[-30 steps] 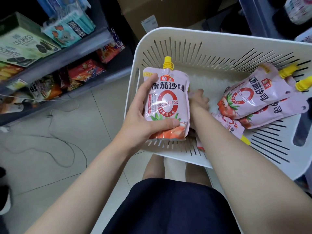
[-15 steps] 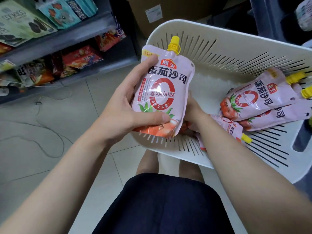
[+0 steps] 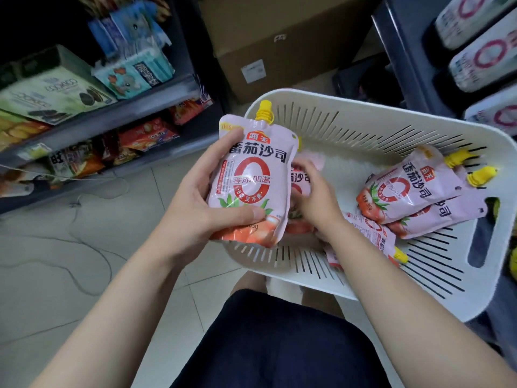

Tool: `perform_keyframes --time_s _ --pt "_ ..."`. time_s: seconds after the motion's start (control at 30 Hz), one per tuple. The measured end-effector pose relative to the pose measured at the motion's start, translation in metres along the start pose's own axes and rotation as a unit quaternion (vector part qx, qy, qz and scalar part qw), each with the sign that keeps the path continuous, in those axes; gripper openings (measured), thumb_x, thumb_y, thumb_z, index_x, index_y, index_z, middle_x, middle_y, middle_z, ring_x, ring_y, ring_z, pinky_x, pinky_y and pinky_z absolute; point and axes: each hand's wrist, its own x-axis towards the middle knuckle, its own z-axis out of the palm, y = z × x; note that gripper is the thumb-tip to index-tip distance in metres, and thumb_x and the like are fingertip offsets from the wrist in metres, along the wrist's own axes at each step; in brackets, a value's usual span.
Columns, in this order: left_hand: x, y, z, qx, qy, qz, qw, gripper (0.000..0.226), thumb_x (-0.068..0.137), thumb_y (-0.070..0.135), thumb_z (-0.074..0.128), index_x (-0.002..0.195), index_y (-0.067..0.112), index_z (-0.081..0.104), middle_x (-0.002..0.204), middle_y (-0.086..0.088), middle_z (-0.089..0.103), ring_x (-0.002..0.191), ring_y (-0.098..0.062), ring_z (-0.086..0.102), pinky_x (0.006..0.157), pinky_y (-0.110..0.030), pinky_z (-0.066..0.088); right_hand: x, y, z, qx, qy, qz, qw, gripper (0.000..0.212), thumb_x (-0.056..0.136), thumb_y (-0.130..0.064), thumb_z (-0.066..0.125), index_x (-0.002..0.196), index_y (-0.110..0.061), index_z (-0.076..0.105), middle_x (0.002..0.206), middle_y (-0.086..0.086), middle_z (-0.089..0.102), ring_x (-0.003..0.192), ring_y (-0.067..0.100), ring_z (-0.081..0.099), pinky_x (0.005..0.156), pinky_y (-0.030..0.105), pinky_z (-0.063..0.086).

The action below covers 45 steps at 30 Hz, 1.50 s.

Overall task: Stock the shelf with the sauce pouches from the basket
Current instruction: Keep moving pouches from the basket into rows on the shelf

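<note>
Work is being done over a white slotted basket. A first pouch, pink with a red ring on its front and a yellow cap, is being held upright above the basket's left corner by the left hand. The thumb is being pressed across its lower front, and the fingers are being curled round its left edge.

A second pouch is being gripped by the right hand just behind and to the right of the first, with the fingers being curled over its upper part. Most of it is being hidden by the first pouch and by the hand.

A pair of pouches is being carried on the basket floor at the right, one lying on the other, caps turned toward the right wall. A fifth pouch is being partly covered by the right forearm, its cap turned toward the near wall.

Similar pouches are being displayed on the tiers of a dark shelf at the upper right. Snack packets and biscuit boxes are being displayed on a snack shelf at the left. A cardboard box is being kept between the two shelves, and a thin cable is being left loose on the tiled floor.
</note>
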Motion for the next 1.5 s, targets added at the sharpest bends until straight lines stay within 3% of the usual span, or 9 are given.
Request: perform_keyframes --time_s 0.1,0.2,0.27,0.5,0.8,1.0,1.17,1.27,1.5 --pt "-0.014 0.016 0.006 -0.068 0.008 0.004 0.998 0.092 0.049 0.006 0.077 0.136 0.026 0.052 0.129 -0.001 0.063 0.105 -0.019 0.066 0.075 -0.028 0.056 -0.013 -0.025 -0.034 0.233 0.076 0.063 0.967 0.04 0.084 0.001 0.068 0.115 -0.023 0.057 0.118 -0.006 0.062 0.101 0.009 0.061 0.086 0.021 0.051" --pt "-0.03 0.034 0.013 -0.118 -0.026 0.007 0.993 0.089 0.051 0.01 0.075 0.135 0.023 0.053 0.134 -0.002 0.06 0.107 -0.017 0.065 0.075 -0.027 0.056 -0.05 -0.06 -0.077 0.484 0.02 0.107 0.869 0.042 0.081 0.001 0.064 0.116 -0.022 0.059 0.101 0.003 0.074 0.082 0.02 0.072 0.066 0.032 0.06" --pt "-0.037 0.053 0.02 -0.137 -0.087 0.004 0.987 0.09 0.05 0.012 0.077 0.136 0.023 0.053 0.138 -0.004 0.057 0.107 -0.019 0.064 0.075 -0.03 0.057 -0.085 -0.08 -0.108 0.513 0.012 0.066 0.856 0.052 0.076 -0.002 0.068 0.122 -0.026 0.059 0.104 0.004 0.074 0.085 0.023 0.072 0.067 0.034 0.06" --pt "-0.06 0.173 0.059 -0.039 -0.308 0.087 0.947 0.095 0.045 0.008 0.076 0.135 0.028 0.054 0.129 0.001 0.062 0.099 -0.019 0.064 0.074 -0.028 0.057 -0.229 -0.159 -0.191 0.356 0.169 -0.087 0.915 0.078 0.057 0.007 0.079 0.127 -0.021 0.056 0.119 0.01 0.063 0.094 0.022 0.065 0.076 0.035 0.056" --pt "-0.18 0.282 0.221 0.051 -0.537 0.206 0.816 0.112 0.027 0.014 0.097 0.129 0.034 0.056 0.116 0.002 0.068 0.087 -0.02 0.07 0.063 -0.031 0.058 -0.484 -0.211 -0.252 0.226 0.481 -0.144 0.835 0.081 0.045 0.001 0.083 0.115 -0.035 0.064 0.113 0.002 0.069 0.099 0.027 0.069 0.082 0.045 0.058" --pt "-0.315 0.236 0.352 0.061 -0.616 0.245 0.746 0.1 0.04 0.0 0.086 0.129 0.035 0.056 0.12 0.0 0.066 0.098 -0.022 0.069 0.071 -0.037 0.058 -0.67 -0.176 -0.263 0.148 0.626 -0.147 0.751 0.08 0.055 0.014 0.083 0.108 -0.044 0.065 0.115 -0.005 0.068 0.101 0.025 0.068 0.087 0.044 0.057" --pt "-0.431 0.154 0.447 0.096 -0.669 0.232 0.7 0.092 0.044 -0.009 0.084 0.123 0.033 0.06 0.115 -0.006 0.068 0.094 -0.027 0.07 0.072 -0.039 0.058 -0.809 -0.108 -0.24 0.076 0.667 -0.096 0.735 0.083 0.056 0.006 0.086 0.111 -0.051 0.062 0.121 -0.015 0.064 0.112 0.018 0.063 0.091 0.04 0.055" --pt "-0.493 0.1 0.494 0.106 -0.702 0.214 0.671 0.093 0.044 -0.013 0.084 0.123 0.031 0.06 0.111 -0.005 0.07 0.095 -0.028 0.071 0.072 -0.038 0.058 -0.881 -0.058 -0.231 0.073 0.689 -0.062 0.718 0.083 0.054 -0.004 0.088 0.115 -0.052 0.059 0.129 -0.017 0.059 0.12 0.015 0.057 0.097 0.044 0.052" --pt "-0.598 0.013 0.589 0.113 -0.739 0.2 0.633 0.096 0.046 -0.015 0.084 0.126 0.03 0.059 0.116 -0.003 0.068 0.103 -0.028 0.068 0.078 -0.042 0.059 -1.002 0.035 -0.225 0.126 0.761 -0.035 0.635 0.08 0.059 0.013 0.082 0.109 -0.046 0.064 0.12 -0.011 0.064 0.107 0.014 0.064 0.086 0.04 0.058"
